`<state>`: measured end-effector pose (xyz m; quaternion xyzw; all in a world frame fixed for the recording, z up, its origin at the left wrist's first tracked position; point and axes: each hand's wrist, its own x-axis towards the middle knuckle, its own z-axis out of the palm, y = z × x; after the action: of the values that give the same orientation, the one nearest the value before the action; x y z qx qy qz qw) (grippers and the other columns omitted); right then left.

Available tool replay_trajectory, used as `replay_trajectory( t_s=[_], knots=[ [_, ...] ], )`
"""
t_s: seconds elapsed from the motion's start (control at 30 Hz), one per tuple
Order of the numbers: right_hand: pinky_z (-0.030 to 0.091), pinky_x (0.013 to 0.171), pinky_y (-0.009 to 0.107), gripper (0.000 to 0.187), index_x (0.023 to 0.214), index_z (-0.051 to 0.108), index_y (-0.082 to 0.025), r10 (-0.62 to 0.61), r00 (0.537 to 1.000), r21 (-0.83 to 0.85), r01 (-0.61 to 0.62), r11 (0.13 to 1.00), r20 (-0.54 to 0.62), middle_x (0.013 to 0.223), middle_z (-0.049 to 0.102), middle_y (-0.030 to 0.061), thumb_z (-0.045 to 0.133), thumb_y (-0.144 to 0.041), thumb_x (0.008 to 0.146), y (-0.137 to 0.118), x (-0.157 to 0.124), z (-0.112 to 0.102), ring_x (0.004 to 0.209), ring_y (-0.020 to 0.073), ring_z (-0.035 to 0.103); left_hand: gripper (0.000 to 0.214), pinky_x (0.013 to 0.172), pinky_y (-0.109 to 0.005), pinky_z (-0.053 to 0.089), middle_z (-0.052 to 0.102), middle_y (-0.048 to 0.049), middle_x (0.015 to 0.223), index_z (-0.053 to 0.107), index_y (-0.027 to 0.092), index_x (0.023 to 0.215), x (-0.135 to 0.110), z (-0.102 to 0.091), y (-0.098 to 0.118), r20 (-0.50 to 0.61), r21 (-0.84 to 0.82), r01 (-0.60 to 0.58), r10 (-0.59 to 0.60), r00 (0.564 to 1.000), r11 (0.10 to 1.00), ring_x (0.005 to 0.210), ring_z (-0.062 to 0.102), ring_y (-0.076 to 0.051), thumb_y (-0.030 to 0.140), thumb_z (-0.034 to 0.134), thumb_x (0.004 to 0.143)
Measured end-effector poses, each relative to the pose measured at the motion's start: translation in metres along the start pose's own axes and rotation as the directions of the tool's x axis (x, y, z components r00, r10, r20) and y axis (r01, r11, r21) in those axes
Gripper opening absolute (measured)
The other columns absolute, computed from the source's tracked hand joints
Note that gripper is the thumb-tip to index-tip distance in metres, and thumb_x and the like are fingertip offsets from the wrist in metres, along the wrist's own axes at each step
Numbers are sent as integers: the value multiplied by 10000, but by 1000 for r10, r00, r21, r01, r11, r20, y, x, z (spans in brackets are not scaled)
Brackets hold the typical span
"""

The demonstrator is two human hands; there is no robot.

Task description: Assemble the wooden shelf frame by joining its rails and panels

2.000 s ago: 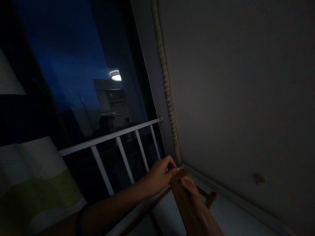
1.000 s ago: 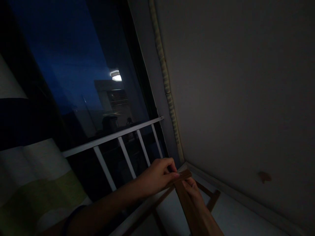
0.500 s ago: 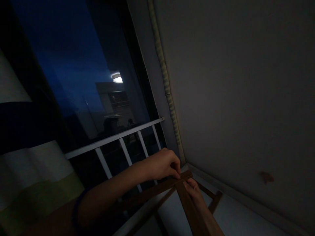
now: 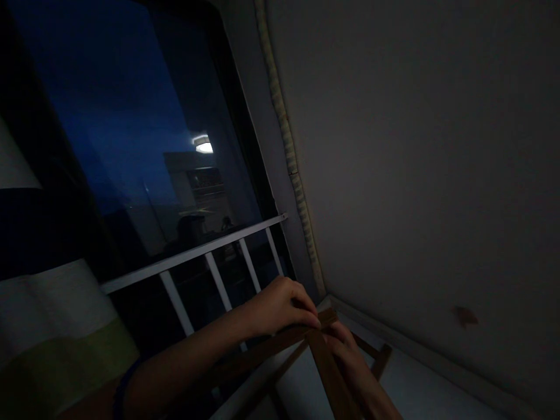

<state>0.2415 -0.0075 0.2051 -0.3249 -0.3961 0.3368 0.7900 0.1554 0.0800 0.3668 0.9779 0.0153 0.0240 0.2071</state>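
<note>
A brown wooden frame [image 4: 321, 364], with bars meeting at a corner, stands low in the dim view. Above that joint my left hand [image 4: 284, 306] is closed in a pinch, its fingertips against the wood. Anything between those fingertips is too small and dark to make out. From the other side my right hand [image 4: 347, 350] is wrapped around the frame close to the corner, its fingers partly hidden behind the upright bar. A dark blue band [image 4: 122, 385] circles my left forearm.
Behind my left arm runs a white railing [image 4: 192, 252] before a dark window [image 4: 126, 134]. A striped curtain [image 4: 52, 315] hangs at left. The plain wall [image 4: 415, 151] fills the right, with a wrapped pipe [image 4: 286, 137] in the corner and a reddish mark [image 4: 466, 316] low down.
The view has shifted slightly. My left hand stays pinched at the joint with its fingers repositioned. My right fingers have come closer to the left fingertips.
</note>
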Motion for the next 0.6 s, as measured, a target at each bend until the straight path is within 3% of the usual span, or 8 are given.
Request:
replay_trajectory(
  t_s=[0.23, 0.43, 0.6],
  knots=[
    [385, 804, 303, 233, 893, 611, -198, -44, 997, -145, 52, 988, 61, 857, 610, 5, 581, -221, 663, -33, -1, 8, 861, 186, 532, 419, 681, -229, 407, 532, -25, 947, 580, 249, 1066, -20, 14, 2, -24, -101, 108, -111, 994, 989, 792, 511, -128, 389, 640, 675],
    [368, 802, 285, 237, 908, 599, -205, -8, 987, -150, 33, 988, 161, 874, 592, -4, 556, -180, 676, -36, -2, 1, 886, 165, 512, 384, 585, -216, 373, 572, -9, 881, 583, 264, 1044, -21, 22, 7, -48, -39, 220, -222, 974, 975, 683, 488, -112, 483, 531, 733],
    [371, 713, 260, 210, 860, 605, -194, 46, 993, -183, -26, 983, 109, 776, 564, -12, 575, -221, 654, -39, -4, 0, 727, 125, 487, 396, 611, -228, 384, 624, -31, 849, 625, 214, 989, -14, 21, 17, -9, -59, 244, -245, 969, 968, 732, 544, -144, 498, 460, 767]
  ],
)
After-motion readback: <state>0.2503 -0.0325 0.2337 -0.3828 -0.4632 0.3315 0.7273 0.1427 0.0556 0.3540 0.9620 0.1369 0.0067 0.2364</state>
